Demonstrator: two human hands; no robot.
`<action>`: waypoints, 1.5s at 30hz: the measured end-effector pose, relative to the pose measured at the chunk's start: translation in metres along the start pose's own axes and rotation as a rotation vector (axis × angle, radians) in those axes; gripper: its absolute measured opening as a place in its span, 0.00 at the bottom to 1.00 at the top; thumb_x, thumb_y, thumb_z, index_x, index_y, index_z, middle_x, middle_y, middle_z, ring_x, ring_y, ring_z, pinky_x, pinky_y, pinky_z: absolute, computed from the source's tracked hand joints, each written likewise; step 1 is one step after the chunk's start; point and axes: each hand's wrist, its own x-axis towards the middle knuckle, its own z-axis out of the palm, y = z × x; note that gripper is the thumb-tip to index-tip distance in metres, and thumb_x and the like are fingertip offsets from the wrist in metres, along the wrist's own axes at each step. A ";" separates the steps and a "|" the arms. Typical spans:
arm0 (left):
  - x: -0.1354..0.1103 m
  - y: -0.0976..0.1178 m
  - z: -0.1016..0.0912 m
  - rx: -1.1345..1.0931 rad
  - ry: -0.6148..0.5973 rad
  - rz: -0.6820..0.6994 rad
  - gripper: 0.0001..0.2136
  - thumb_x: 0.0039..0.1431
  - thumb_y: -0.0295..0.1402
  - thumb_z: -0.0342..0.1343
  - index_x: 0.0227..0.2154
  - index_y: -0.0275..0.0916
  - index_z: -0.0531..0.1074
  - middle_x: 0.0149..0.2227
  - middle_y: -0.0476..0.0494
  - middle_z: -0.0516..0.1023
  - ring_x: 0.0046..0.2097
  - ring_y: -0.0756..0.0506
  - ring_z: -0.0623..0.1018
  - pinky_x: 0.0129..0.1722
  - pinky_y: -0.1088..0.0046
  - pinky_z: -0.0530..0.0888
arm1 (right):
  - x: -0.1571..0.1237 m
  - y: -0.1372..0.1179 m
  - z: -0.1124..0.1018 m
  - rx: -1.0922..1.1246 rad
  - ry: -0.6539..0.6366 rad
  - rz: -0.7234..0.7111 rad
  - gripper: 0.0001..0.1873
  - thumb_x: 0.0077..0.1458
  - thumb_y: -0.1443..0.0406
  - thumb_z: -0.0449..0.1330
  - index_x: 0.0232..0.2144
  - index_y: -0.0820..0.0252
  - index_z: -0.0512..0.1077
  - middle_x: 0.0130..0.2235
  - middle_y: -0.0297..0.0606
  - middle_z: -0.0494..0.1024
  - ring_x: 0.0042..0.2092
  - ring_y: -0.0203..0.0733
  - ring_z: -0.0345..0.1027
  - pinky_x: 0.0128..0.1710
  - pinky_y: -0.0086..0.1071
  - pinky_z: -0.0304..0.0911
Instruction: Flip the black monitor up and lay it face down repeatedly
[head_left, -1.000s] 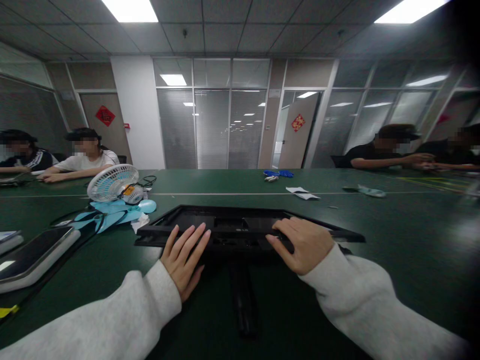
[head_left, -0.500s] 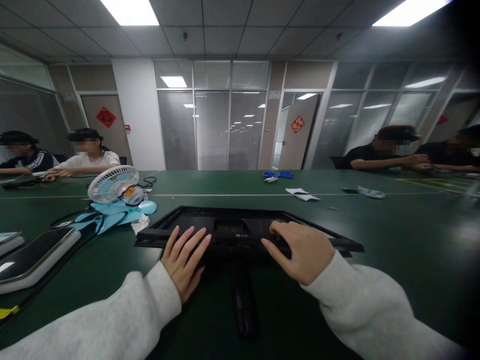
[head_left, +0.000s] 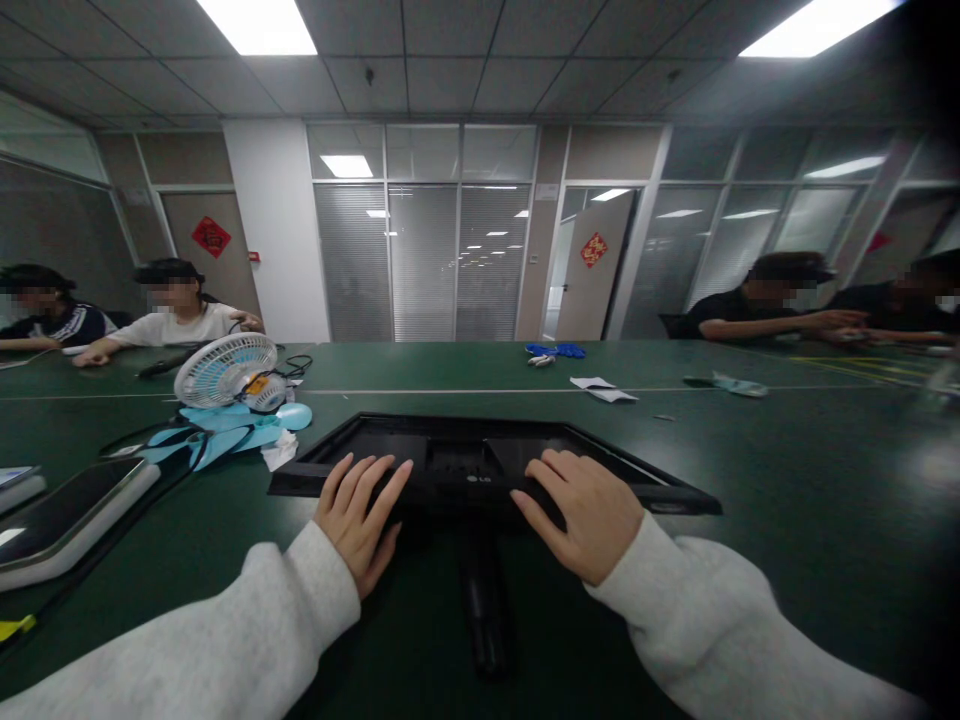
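In front of me a black LG monitor casing (head_left: pixel 457 455) lies on the green table, its raised rim around a recessed inner side. The LG mark shows at the middle of its near edge. From under that edge a black stand neck (head_left: pixel 484 600) extends toward me. My left hand (head_left: pixel 360 515) is open, its spread fingers resting on the near edge left of the mark. My right hand (head_left: pixel 585 510) lies on the same edge to the right, fingers bent over it and thumb apart. Neither hand is closed around the casing; the undersides of the fingers are hidden.
A white fan (head_left: pixel 229 370) and light-blue fan blades (head_left: pixel 217 435) lie to the left, beside a white device with a dark top (head_left: pixel 75 520). Blue gloves (head_left: pixel 555 351) and white paper (head_left: pixel 602 389) lie farther back. Several people sit at both far sides.
My right hand has shifted slightly left and toward me along the edge, uncovering the LG mark. My left hand has moved slightly left, its fingers closer together. The casing stays nearly in place.
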 end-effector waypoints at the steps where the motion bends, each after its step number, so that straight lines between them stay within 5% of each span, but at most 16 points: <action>1: 0.000 0.000 0.000 0.001 -0.003 -0.004 0.29 0.58 0.33 0.51 0.63 0.36 0.56 0.57 0.34 0.65 0.57 0.35 0.65 0.60 0.48 0.56 | 0.000 0.000 0.000 -0.001 0.011 -0.015 0.17 0.62 0.55 0.49 0.35 0.61 0.70 0.34 0.40 0.69 0.35 0.43 0.59 0.36 0.36 0.51; 45: 0.008 -0.005 -0.008 0.087 -0.006 -0.006 0.17 0.58 0.32 0.49 0.49 0.35 0.69 0.47 0.34 0.71 0.47 0.35 0.69 0.48 0.52 0.62 | -0.001 -0.001 0.000 -0.017 0.134 -0.102 0.19 0.62 0.54 0.52 0.37 0.64 0.73 0.35 0.42 0.71 0.34 0.41 0.61 0.35 0.35 0.53</action>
